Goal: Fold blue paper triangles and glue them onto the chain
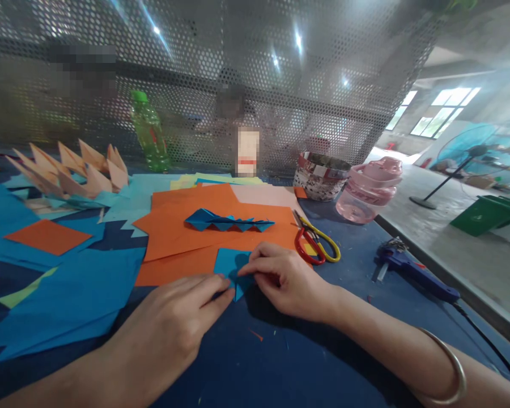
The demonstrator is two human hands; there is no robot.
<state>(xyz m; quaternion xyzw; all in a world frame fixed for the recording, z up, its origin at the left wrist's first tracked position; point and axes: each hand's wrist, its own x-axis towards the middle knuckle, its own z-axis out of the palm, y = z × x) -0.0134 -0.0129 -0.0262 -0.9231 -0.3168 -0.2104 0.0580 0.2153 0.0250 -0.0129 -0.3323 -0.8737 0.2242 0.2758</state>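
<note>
A small piece of blue paper lies at the near edge of the orange sheets, partly covered by my fingers. My left hand grips its left side between thumb and fingers. On the right side, my right hand pinches the same paper, thumb and fingertips together. Just beyond, a folded blue paper strip with pointed tips rests on the orange paper sheets. Scissors with one red and one yellow handle lie beyond my right hand, blades pointing away.
Blue sheets and an orange square lie at left. Behind them stand a peach folded-paper ring and a green bottle. A woven basket, pink bottle and corded blue glue gun occupy the right side.
</note>
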